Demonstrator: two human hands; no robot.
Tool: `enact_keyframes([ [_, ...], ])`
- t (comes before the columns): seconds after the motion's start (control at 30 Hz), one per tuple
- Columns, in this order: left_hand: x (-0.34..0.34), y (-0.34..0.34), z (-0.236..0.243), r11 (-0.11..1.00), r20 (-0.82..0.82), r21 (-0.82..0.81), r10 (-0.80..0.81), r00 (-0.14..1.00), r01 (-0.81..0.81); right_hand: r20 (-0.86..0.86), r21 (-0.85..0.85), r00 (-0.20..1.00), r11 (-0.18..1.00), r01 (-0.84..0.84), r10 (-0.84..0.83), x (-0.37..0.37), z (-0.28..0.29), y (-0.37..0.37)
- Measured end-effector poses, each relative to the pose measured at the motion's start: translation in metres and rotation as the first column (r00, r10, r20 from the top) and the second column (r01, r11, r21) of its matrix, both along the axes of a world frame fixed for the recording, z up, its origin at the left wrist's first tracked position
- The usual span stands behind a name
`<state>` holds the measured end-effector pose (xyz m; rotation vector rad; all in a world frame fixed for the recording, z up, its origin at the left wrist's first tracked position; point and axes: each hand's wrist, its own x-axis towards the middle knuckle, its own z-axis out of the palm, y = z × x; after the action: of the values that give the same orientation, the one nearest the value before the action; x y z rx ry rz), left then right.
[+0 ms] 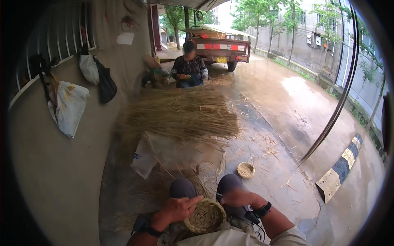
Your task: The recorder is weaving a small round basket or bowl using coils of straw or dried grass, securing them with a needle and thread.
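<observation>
A round woven straw basket (205, 216) rests in my lap, its opening tilted up toward me. My left hand (179, 209) grips its left rim, with the index finger stretched along the upper edge. To the right of the basket, apart from its rim, my right hand (238, 197) is over my right knee. Motion smears its fingers, and I cannot tell whether a strand is in them. Farther off on the ground sits a second small straw basket (246, 169).
A large bundle of straw stalks (184, 112) lies ahead on a pale sheet (176, 151). Behind it a person (189, 67) sits handling something small. A cargo tricycle (223, 49) stands beyond. Bags (69, 102) hang on the left wall; a striped speed bump (340, 168) lies at right.
</observation>
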<state>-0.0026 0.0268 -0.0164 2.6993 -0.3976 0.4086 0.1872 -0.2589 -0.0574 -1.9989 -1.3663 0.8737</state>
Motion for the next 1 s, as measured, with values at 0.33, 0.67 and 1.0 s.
enact_keyframes([
  [0.33,0.006,0.007,-0.032,0.996,-0.046,-0.055,-0.073,0.996,0.070,-0.687,0.354,0.692,0.729,0.586,-0.222,0.009,-0.008,0.065],
  [0.67,0.015,0.000,-0.031,0.994,-0.142,-0.107,-0.031,0.989,0.016,0.318,0.251,0.934,0.964,0.082,-0.162,-0.036,0.011,0.042],
  [1.0,0.020,-0.016,0.024,0.962,0.338,0.174,0.144,0.930,-0.212,0.220,0.379,0.861,0.854,0.358,-0.459,-0.025,-0.010,0.009],
])
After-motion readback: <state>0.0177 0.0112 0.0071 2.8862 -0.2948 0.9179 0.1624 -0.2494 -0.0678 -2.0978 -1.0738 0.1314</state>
